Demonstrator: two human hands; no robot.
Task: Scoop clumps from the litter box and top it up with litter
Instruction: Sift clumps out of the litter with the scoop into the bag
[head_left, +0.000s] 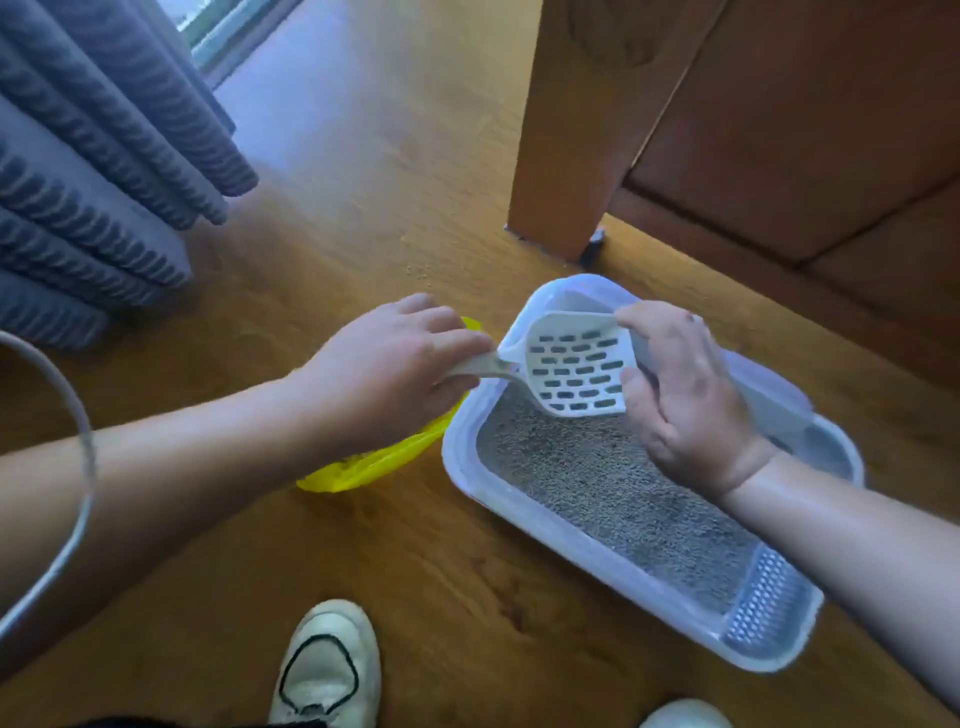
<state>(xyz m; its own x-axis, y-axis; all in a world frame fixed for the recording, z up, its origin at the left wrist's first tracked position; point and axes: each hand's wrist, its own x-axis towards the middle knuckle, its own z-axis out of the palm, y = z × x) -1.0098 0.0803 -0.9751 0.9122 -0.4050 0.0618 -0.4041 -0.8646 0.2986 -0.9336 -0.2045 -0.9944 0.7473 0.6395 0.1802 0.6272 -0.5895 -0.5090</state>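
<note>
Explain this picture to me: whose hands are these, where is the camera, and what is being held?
No machine here: one camera on a person's head looks forward and down at their bare hands. The left hand grips the handle of a white slotted scoop; the right hand holds the scoop's head at its edges. The scoop hangs over the far end of a white litter box holding grey litter, which stands on a wooden floor. A yellow bag lies beside the box, under the left arm. A white shoe shows below, a grey curtain at upper left. I see no clump in the scoop.
</note>
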